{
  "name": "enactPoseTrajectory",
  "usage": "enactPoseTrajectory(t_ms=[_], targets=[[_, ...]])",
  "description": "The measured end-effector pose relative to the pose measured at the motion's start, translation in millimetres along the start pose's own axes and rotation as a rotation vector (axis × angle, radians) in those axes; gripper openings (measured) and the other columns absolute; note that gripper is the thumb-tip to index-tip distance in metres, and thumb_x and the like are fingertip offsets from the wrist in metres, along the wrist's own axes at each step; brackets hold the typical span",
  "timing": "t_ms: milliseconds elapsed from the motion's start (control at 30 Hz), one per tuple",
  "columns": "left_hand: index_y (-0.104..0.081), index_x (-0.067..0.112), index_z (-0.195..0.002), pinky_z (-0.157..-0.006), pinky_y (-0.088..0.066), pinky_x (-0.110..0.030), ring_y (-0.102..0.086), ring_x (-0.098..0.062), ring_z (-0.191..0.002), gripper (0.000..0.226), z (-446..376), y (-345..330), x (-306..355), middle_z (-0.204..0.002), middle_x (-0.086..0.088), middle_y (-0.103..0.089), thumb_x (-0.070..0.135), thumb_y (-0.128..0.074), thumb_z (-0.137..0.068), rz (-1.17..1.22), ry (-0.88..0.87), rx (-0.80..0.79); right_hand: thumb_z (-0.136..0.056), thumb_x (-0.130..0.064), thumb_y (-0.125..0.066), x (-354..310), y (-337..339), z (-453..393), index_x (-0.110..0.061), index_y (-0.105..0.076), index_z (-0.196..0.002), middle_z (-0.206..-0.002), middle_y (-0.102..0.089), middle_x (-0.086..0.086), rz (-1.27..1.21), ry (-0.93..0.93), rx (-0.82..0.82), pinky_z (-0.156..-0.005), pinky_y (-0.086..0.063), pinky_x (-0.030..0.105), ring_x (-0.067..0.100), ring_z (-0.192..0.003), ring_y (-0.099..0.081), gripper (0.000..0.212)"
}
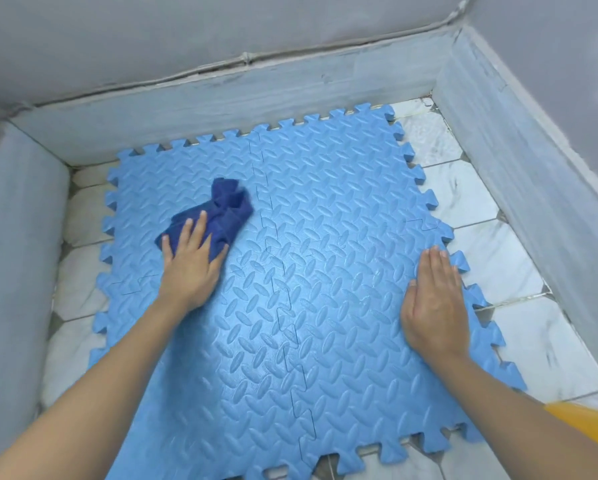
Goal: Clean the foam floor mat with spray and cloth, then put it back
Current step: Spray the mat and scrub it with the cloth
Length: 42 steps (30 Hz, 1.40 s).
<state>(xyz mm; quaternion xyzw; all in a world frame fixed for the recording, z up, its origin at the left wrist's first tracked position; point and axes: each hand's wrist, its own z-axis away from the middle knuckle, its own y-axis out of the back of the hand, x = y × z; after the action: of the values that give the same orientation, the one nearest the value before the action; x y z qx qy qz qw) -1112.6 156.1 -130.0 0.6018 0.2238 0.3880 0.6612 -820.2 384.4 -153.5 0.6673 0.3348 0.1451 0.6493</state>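
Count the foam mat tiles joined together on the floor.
4, as the seams show: far-left tile under the cloth, far-right tile, near-left tile, near-right tile under the right hand. More may lie below the frame.

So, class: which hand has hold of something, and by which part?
The left hand presses the dark blue cloth by its near end; the right hand lies flat on the foam mat.
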Motion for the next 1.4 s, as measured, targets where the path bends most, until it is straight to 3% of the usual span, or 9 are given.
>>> enactPoseTrajectory(t_ms=[67, 133, 233, 400, 633, 833, 967, 1200, 1400], targets=[[-0.021, 0.017, -0.152, -0.118, 0.004, -0.053, 0.004, -0.020, -0.149, 0.058, 16.8, 8.2, -37.9, -0.162, 0.002, -0.002, 0.043, -0.028, -0.101, 0.013, 0.179, 0.016, -0.095, -0.021, -0.024, -0.6, 0.0, 0.2, 0.005, -0.033, -0.146, -0.156, -0.031, 0.021, -0.001, -0.006, -0.015, -0.123, -0.013, 0.040, 0.030, -0.148, -0.023, 0.058], [-0.025, 0.014, -0.151, -0.118, 0.003, -0.053, 0.003, -0.027, -0.149, 0.058, 25.7, 8.0, -50.2, -0.162, -0.003, -0.004, 0.043, -0.025, -0.101, -0.020, 0.183, 0.039, -0.094, -0.020, -0.025, -0.8, 0.1, 0.1, 0.006, -0.034, -0.145, -0.154, -0.033, 0.022, -0.003, -0.005, -0.007, -0.122, -0.014, 0.042, 0.031, -0.147, -0.025, 0.058], [-0.036, 0.012, -0.147, -0.117, 0.002, -0.049, 0.002, -0.035, -0.148, 0.066, 24.6, -1.1, -25.5, -0.162, -0.008, -0.005, 0.049, -0.021, -0.094, -0.062, 0.046, 0.069, -0.093, -0.018, -0.026, -1.3, 1.1, -0.2, 0.007, -0.035, -0.144, -0.153, -0.034, 0.024, 0.013, 0.002, -0.004, -0.122, -0.017, 0.044, 0.033, -0.146, -0.026, 0.058], [-0.012, 0.023, -0.154, -0.120, 0.006, -0.046, 0.010, -0.029, -0.148, 0.061, 0.5, -20.6, 75.6, -0.162, -0.003, 0.001, 0.051, -0.017, -0.099, -0.029, -0.107, 0.085, -0.089, -0.022, -0.018, -5.1, 2.1, -1.0, 0.006, -0.030, -0.146, -0.156, -0.029, 0.023, 0.104, 0.016, -0.063, -0.122, -0.013, 0.045, 0.033, -0.148, -0.022, 0.065], [-0.011, 0.030, -0.153, -0.120, 0.005, -0.042, 0.007, -0.026, -0.149, 0.058, -2.5, -36.2, 225.0, -0.162, 0.001, -0.001, 0.049, -0.023, -0.100, -0.089, -0.526, -0.065, -0.104, -0.021, -0.028, 13.9, 16.8, -3.9, -0.002, -0.019, -0.153, -0.163, -0.014, 0.012, -0.022, 0.096, -0.181, -0.123, -0.004, 0.041, 0.024, -0.152, -0.007, 0.053], [-0.022, 0.027, -0.152, -0.120, -0.005, -0.042, -0.009, -0.026, -0.149, 0.059, 53.6, -34.4, 150.7, -0.161, 0.002, -0.014, 0.051, -0.018, -0.098, -0.145, -0.625, -0.038, -0.100, -0.011, -0.028, 20.9, 7.3, 1.8, 0.002, -0.027, -0.150, -0.159, -0.025, 0.016, -0.111, 0.041, -0.071, -0.122, -0.005, 0.040, 0.029, -0.149, -0.018, 0.051], [-0.032, 0.021, -0.148, -0.115, -0.015, -0.046, -0.023, -0.031, -0.145, 0.059, 108.1, -26.2, 37.2, -0.157, -0.005, -0.028, 0.047, -0.026, -0.096, -0.249, -0.368, 0.021, -0.096, -0.012, -0.025, 22.2, 6.9, 1.9, 0.003, -0.029, -0.149, -0.158, -0.027, 0.018, -0.086, 0.054, -0.052, -0.122, -0.007, 0.040, 0.030, -0.148, -0.020, 0.054], [-0.044, 0.007, -0.142, -0.116, -0.008, -0.053, -0.011, -0.041, -0.145, 0.069, 76.3, 12.1, -77.4, -0.158, -0.018, -0.018, 0.046, -0.017, -0.092, -0.248, 0.181, 0.083, -0.094, -0.015, -0.022, 18.9, 6.1, 0.1, 0.005, -0.028, -0.148, -0.157, -0.027, 0.021, -0.048, 0.057, -0.060, -0.122, -0.009, 0.045, 0.033, -0.148, -0.021, 0.058], [-0.004, 0.011, -0.154, -0.121, 0.002, -0.042, 0.007, -0.025, -0.149, 0.066, 92.2, -9.4, -31.4, -0.162, -0.006, 0.004, 0.047, -0.018, -0.100, -0.108, 0.029, 0.054, -0.090, -0.019, -0.020, 13.5, 6.2, -0.8, 0.005, -0.029, -0.147, -0.156, -0.029, 0.023, -0.017, 0.035, -0.057, -0.121, -0.012, 0.049, 0.035, -0.147, -0.023, 0.062]])
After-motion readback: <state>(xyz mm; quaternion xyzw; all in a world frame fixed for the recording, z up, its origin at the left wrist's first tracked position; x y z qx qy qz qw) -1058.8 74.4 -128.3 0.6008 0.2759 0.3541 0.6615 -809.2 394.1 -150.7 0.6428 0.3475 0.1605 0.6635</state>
